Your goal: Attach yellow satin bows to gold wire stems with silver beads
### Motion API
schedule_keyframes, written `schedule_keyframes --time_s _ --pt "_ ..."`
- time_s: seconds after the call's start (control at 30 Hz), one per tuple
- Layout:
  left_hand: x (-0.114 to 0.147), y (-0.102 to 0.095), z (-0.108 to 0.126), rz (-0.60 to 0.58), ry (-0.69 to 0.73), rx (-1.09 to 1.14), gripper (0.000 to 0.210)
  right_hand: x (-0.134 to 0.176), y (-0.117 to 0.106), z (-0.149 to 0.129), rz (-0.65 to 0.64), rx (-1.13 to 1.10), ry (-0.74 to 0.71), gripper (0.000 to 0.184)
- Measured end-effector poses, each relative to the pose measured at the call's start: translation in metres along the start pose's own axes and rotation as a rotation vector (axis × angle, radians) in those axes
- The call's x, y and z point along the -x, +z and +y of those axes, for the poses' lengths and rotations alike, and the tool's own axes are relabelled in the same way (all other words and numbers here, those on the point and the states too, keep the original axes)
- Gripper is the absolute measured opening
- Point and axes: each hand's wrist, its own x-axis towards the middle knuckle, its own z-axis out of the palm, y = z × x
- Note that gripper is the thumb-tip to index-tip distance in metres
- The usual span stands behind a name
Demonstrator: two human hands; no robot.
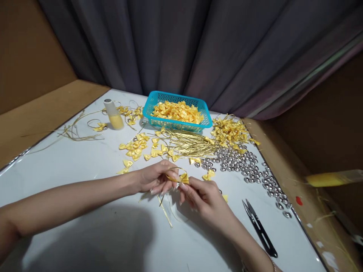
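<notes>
Both hands meet over the middle of the white table. My right hand [202, 194] pinches a yellow satin bow [184, 178] between thumb and finger. My left hand [160, 177] is closed on a loop of gold cord [176, 168] that stands up from the bow. Small shiny bits show under the bow, but the fingers hide what they are. Cut pieces of gold cord [166, 215] lie on the table below the hands. Nearest beyond my right hand is another yellow bow [209, 175].
A blue basket [177, 124] full of yellow bows stands at the back. Before it lie gold cords [193, 143] and scattered bows [136, 145]. Metal rings [238, 162] spread along the right. Thread snips [259, 228] lie at front right, a yellow bottle [115, 119] stands back left.
</notes>
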Motion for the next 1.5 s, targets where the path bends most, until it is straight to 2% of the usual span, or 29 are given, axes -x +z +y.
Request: schedule_keyframes --time_s 0.2,0.43,0.63,0.83,0.97,1.03,1.13,1.27,1.33,1.4,1.5 --pt "0.001 0.004 0.003 0.029 -0.003 -0.043 0.021 0.0 -0.001 0.002 0.046 -0.001 -0.01 0.035" --pt "0.001 0.01 0.006 0.077 0.014 -0.088 0.024 -0.002 0.002 0.004 0.028 -0.059 -0.006 0.036" --pt "0.003 0.014 0.014 0.075 0.038 -0.099 0.022 -0.001 -0.003 0.006 0.014 -0.009 0.019 0.035" --pt "0.003 0.014 0.016 0.085 0.064 -0.116 0.018 0.001 -0.001 0.002 0.084 -0.004 -0.033 0.037" --pt "0.005 0.021 0.018 0.124 0.015 -0.236 0.018 0.001 0.005 0.001 0.132 -0.017 -0.041 0.036" --pt "0.008 0.027 0.022 0.137 -0.004 -0.335 0.018 -0.001 0.0 0.003 0.117 0.003 -0.058 0.034" --pt "0.012 0.035 0.032 0.158 0.009 -0.464 0.013 0.0 -0.021 0.004 0.06 0.094 -0.08 0.022" --pt "0.015 0.044 0.04 0.173 -0.017 -0.678 0.012 0.006 -0.051 -0.006 0.223 0.223 -0.118 0.022" --pt "0.016 0.049 0.041 0.171 -0.034 -0.747 0.013 0.006 -0.054 -0.016 0.185 0.353 -0.193 0.025" --pt "0.017 0.054 0.041 0.16 -0.055 -0.78 0.014 0.004 -0.051 -0.025 0.061 0.477 -0.279 0.028" --pt "0.02 0.059 0.043 0.119 -0.088 -0.79 0.014 -0.001 -0.043 -0.032 -0.086 0.546 -0.345 0.035"
